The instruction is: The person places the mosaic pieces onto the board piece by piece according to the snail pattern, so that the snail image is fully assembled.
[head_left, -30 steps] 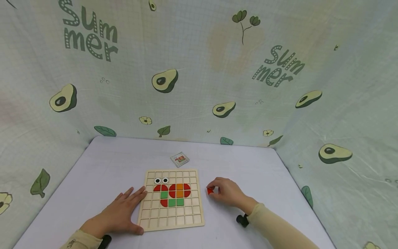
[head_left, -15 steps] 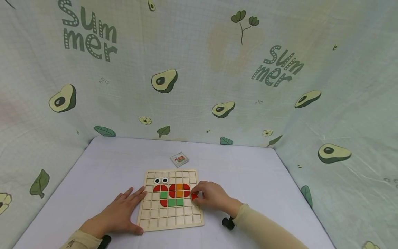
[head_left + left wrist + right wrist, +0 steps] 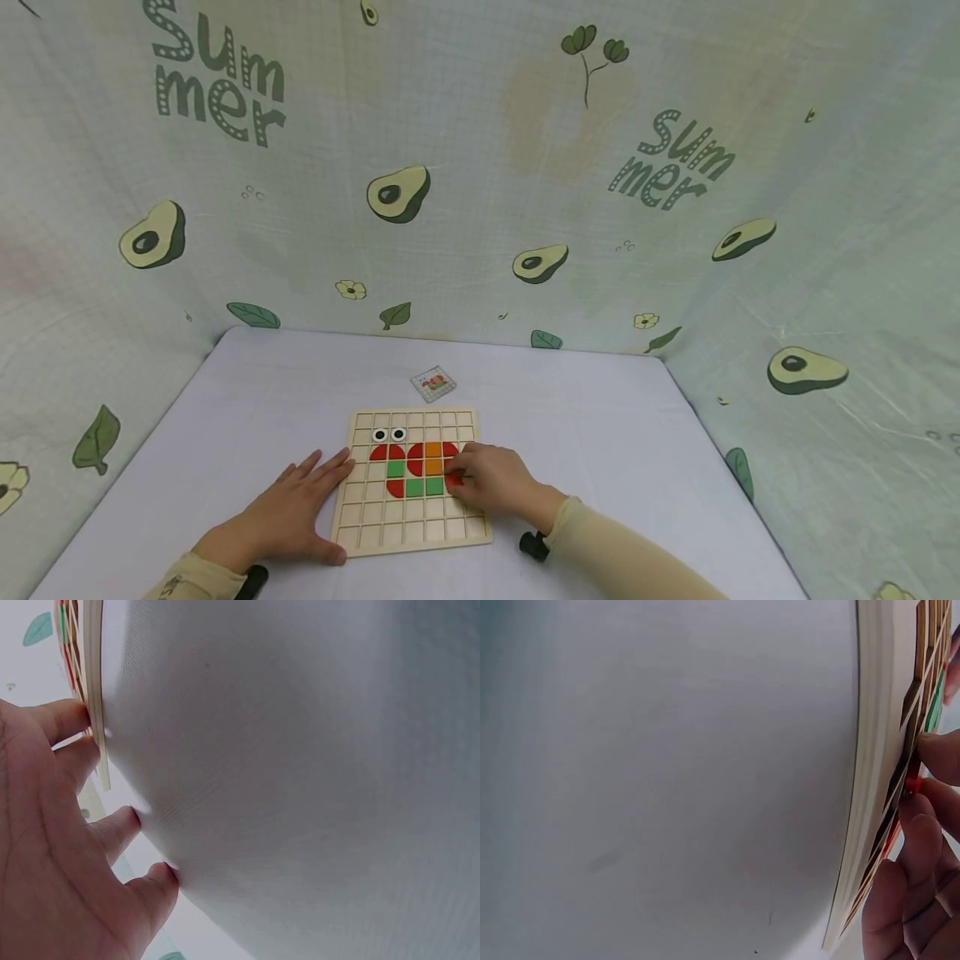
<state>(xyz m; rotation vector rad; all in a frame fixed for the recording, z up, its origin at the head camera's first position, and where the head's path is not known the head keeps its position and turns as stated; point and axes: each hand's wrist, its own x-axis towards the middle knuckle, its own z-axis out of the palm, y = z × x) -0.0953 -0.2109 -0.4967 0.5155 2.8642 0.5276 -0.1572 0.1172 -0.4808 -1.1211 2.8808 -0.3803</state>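
Note:
A light wooden grid board (image 3: 412,533) lies on the table, bearing red quarter-round, orange square and green square tiles and two round eye pieces (image 3: 389,435). My left hand (image 3: 285,518) rests with fingers spread at the board's left edge; in the left wrist view fingertips touch its side. Over the board's right part, my right hand (image 3: 497,479) pinches a red quarter-round tile (image 3: 452,481) between thumb and fingers, at the cell right of the green tiles (image 3: 424,487). The right wrist view shows the red tile (image 3: 913,784) low at the grid, partly hidden by fingertips.
A small picture card (image 3: 433,383) lies behind the board, showing a coloured figure on a grid. The white table (image 3: 600,417) is bounded at the back and sides by printed cloth (image 3: 465,250).
My right hand has moved left from beside the board to over its right part, bringing the red tile down to a cell. The left hand has stayed in place.

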